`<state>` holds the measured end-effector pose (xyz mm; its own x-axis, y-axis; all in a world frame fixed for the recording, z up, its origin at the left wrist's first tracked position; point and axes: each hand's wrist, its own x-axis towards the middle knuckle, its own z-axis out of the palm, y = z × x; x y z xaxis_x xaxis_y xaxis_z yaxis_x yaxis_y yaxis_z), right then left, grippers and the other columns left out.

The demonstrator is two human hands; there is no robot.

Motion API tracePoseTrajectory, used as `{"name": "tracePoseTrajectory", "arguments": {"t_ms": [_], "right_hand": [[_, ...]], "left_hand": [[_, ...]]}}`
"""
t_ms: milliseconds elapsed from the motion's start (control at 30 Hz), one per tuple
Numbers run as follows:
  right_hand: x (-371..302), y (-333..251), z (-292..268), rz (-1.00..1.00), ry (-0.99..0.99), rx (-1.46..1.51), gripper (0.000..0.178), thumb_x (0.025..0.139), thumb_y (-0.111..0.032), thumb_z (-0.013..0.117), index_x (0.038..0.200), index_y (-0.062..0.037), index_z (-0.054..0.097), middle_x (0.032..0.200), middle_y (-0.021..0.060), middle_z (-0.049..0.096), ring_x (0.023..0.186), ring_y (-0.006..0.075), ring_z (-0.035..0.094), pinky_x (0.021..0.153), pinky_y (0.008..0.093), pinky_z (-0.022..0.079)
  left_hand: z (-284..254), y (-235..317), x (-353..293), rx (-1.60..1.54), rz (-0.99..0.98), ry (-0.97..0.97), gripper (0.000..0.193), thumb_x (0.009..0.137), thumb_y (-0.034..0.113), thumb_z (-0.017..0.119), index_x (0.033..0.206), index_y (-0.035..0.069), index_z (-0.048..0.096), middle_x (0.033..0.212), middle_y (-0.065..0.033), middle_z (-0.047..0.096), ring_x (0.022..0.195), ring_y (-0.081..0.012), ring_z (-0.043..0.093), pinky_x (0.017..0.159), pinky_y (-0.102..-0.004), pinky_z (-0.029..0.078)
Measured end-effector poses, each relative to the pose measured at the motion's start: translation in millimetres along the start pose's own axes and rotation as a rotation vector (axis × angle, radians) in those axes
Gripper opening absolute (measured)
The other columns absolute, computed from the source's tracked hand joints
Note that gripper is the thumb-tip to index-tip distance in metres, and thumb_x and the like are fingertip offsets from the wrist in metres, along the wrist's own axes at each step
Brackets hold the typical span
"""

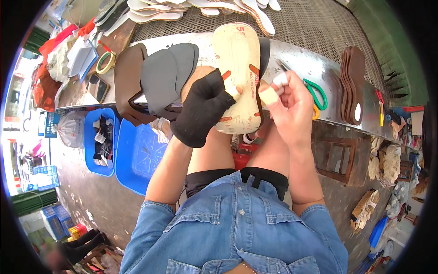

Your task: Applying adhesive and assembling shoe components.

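My left hand [203, 109], in a black fingerless glove, grips the left edge of a cream insole board [235, 59] with red print and orange-brown marks. The board stands tilted over my lap at the table's near edge, with a dark layer [264, 55] showing behind its right side. My right hand [289, 105] is beside that side, tape around its thumb and a finger. Its fingers curl in toward the thumb; whatever they hold, if anything, is hidden. Left of the board lie dark grey sole-shaped pieces [159, 77] and brown ones [129, 68]. Green-handled scissors [316, 93] rest to the right.
Stacked brown insoles [352, 86] sit on the metal table's right side. White insoles [207, 5] pile on mesh at the back. A phone [98, 89] and tape roll [106, 62] are at the left. Below stand blue bins [137, 153] and a wooden stool [340, 157].
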<state>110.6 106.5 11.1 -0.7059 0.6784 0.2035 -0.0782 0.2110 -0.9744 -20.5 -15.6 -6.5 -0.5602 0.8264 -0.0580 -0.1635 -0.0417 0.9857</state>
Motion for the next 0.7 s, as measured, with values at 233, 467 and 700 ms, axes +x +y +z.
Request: {"name": "tracePoseTrajectory", "arguments": {"t_ms": [233, 467, 700], "right_hand": [[19, -5, -6, -0.336, -0.065, -0.371, 0.016, 0.088, -0.010, 0.058, 0.078, -0.0024, 0.048, 0.056, 0.0007, 0.051, 0.048, 0.0042, 0.045, 0.043, 0.0220, 0.034], [13, 0, 1, -0.125, -0.102, -0.059, 0.021, 0.087, -0.013, 0.063, 0.075, -0.0027, 0.049, 0.056, 0.0011, 0.052, 0.049, 0.0037, 0.046, 0.043, 0.0219, 0.035], [12, 1, -2, -0.207, -0.107, -0.227, 0.014, 0.089, -0.008, 0.055, 0.080, 0.0000, 0.048, 0.056, 0.0060, 0.051, 0.049, 0.0086, 0.047, 0.046, 0.0259, 0.038]], "left_hand": [[9, 9, -7, -0.010, 0.100, -0.016, 0.020, 0.086, 0.011, 0.064, 0.101, -0.002, 0.061, 0.081, -0.0003, 0.062, 0.073, -0.0047, 0.052, 0.066, -0.0235, 0.045], [18, 9, -5, 0.051, 0.173, 0.126, 0.016, 0.086, 0.007, 0.063, 0.099, -0.002, 0.062, 0.077, -0.0007, 0.061, 0.070, -0.0048, 0.052, 0.065, -0.0231, 0.045], [18, 15, -9, 0.087, 0.227, 0.141, 0.013, 0.086, 0.008, 0.063, 0.095, -0.001, 0.062, 0.071, 0.0006, 0.056, 0.067, -0.0044, 0.050, 0.062, -0.0232, 0.043]]}}
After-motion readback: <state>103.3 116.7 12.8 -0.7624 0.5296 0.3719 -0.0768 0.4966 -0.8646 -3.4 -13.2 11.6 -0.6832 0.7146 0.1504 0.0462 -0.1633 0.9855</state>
